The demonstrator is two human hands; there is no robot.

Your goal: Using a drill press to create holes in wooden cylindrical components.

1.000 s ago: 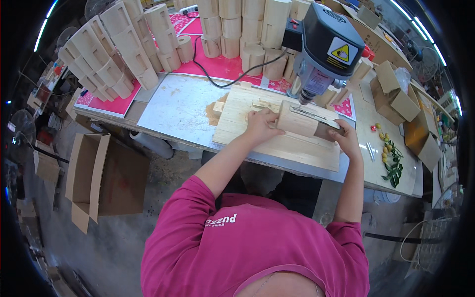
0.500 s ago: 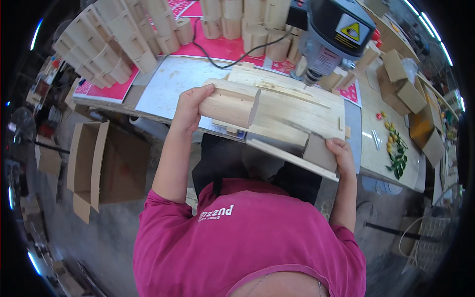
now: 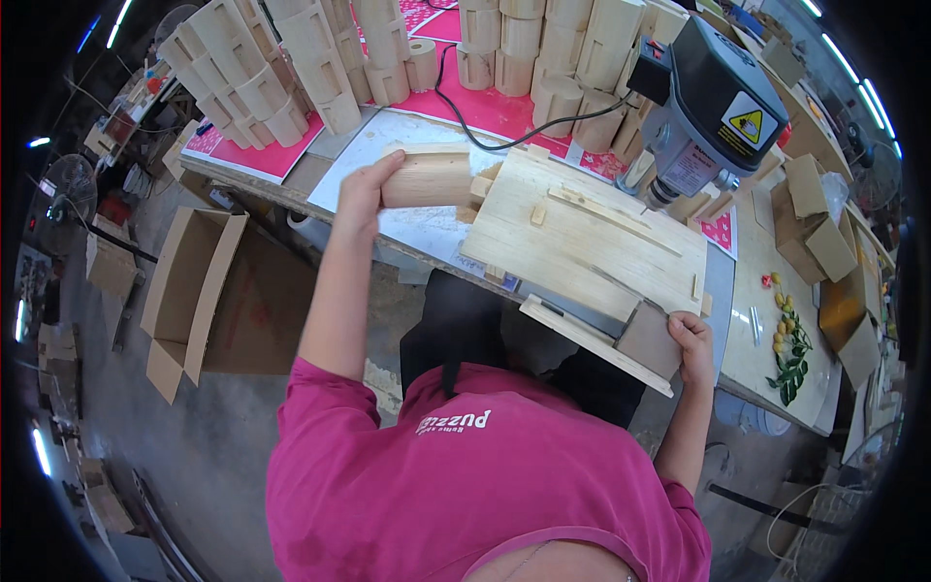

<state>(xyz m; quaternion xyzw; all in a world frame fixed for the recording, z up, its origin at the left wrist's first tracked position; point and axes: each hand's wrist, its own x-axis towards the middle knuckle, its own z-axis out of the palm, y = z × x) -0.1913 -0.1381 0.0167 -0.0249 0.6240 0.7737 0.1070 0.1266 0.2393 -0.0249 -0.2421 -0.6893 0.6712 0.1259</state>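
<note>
My left hand (image 3: 363, 194) is closed on a pale wooden cylinder (image 3: 427, 182) with a groove along it, lying sideways at the left end of a plywood jig board (image 3: 582, 238). Thin wooden strips are fixed on that board. At its lower right, my right hand (image 3: 690, 341) grips the edge of a flat grey-brown panel (image 3: 650, 338), thumb on top. A long narrow wooden strip (image 3: 592, 341) runs along the panel's near side. Behind the board stands a drill press (image 3: 722, 102), its chuck (image 3: 663, 192) above the board's far right part.
Stacked grooved wooden cylinders (image 3: 320, 68) line the back of the table on pink printed sheets (image 3: 485, 97). A black cable (image 3: 475, 136) crosses there. Open cardboard boxes stand at left (image 3: 189, 291) and right (image 3: 805, 213). Artificial fruit with leaves (image 3: 790, 349) lies at the right.
My left hand has drawn the wooden cylinder leftward off the jig board, baring a small block on it. My right hand stays on the grey-brown panel. The whole view has shifted slightly.
</note>
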